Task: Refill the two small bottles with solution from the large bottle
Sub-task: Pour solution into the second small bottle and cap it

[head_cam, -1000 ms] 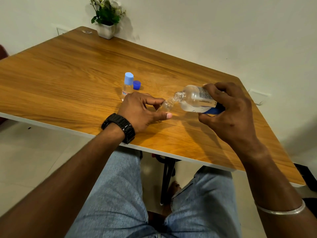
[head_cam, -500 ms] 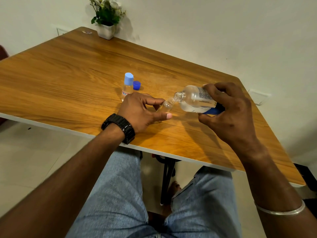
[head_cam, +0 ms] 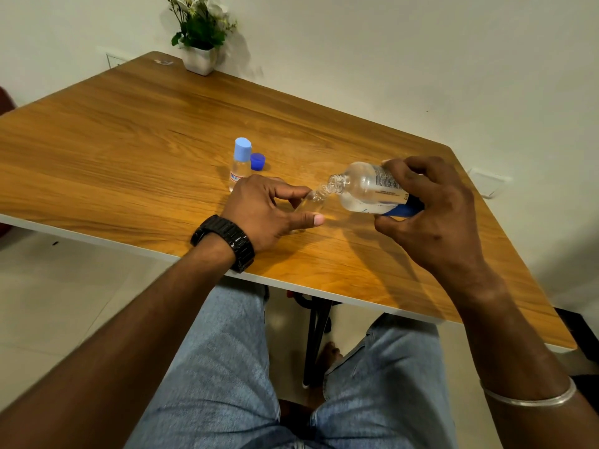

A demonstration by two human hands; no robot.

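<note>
My right hand point(head_cam: 431, 215) grips the large clear bottle point(head_cam: 366, 189), tipped nearly flat with its open mouth pointing left. That mouth touches the neck of a small uncapped clear bottle point(head_cam: 314, 202), which my left hand point(head_cam: 269, 212) holds between thumb and fingers on the wooden table point(head_cam: 129, 150). A second small bottle point(head_cam: 240, 163) with a light blue cap stands upright just behind my left hand. A loose dark blue cap point(head_cam: 258, 161) lies beside it on the right.
A white pot with a green plant point(head_cam: 201, 37) stands at the table's far corner against the wall. The table's near white edge runs just behind my wrists, above my knees in jeans.
</note>
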